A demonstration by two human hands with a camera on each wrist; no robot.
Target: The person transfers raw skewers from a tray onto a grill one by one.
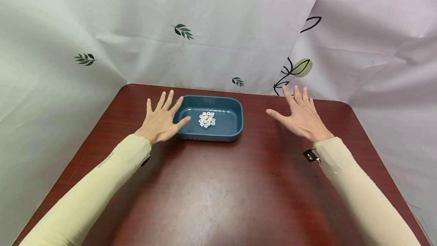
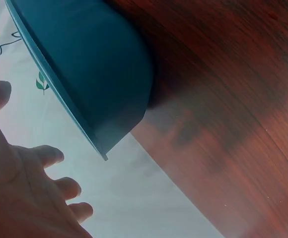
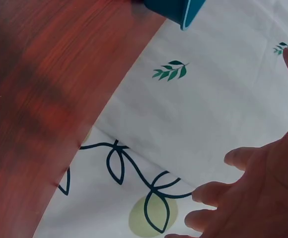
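Note:
A blue rectangular tray stands toward the back of the table, and a small heap of white dice lies inside it. My left hand is spread above the tray's left end, its thumb overlapping the rim in the head view. In the left wrist view that hand hovers beside the tray's outer wall, apart from it. To the right of the tray, my right hand is held over the table with fingers spread and nothing in it. The right wrist view shows the same hand and a tray corner.
The dark red wooden table has rounded back corners. White cloth printed with leaves hangs around its back and sides. A small black tag hangs at the right wrist, by the pale sleeve.

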